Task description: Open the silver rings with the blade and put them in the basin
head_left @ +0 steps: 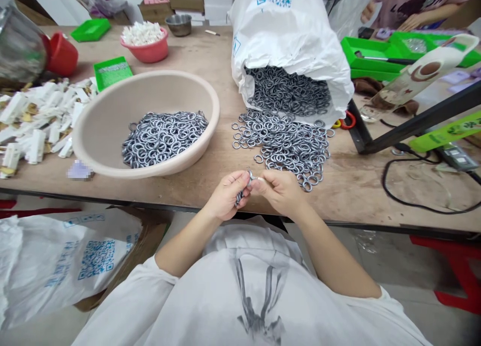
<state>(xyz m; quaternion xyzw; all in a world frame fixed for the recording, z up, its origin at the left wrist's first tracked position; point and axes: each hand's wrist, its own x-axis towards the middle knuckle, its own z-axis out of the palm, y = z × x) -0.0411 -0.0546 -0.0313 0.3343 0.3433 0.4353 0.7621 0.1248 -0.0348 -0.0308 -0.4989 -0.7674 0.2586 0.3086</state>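
Close to the table's front edge, my left hand point(229, 195) is closed around several small grey rings point(239, 198). One more ring point(251, 176) shows at its thumb and forefinger. My right hand point(281, 191) meets it there, its thumb and fingers pinched at that ring; the exact grip is partly hidden by the fingers. Just beyond my hands lies a loose pile of the same grey rings point(293, 148), spilling from the mouth of a white sack point(285, 30). To the left, a wide beige basin point(101, 118) holds a heap of such rings point(161, 138).
White plastic pieces point(41, 115) are piled at the left beside a green tray point(112, 71). A red bowl point(146, 51) stands farther back. At the right are a black metal frame point(413, 123), a cable point(398, 198) and a clear bottle point(406, 90). Another person point(417, 7) sits beyond.
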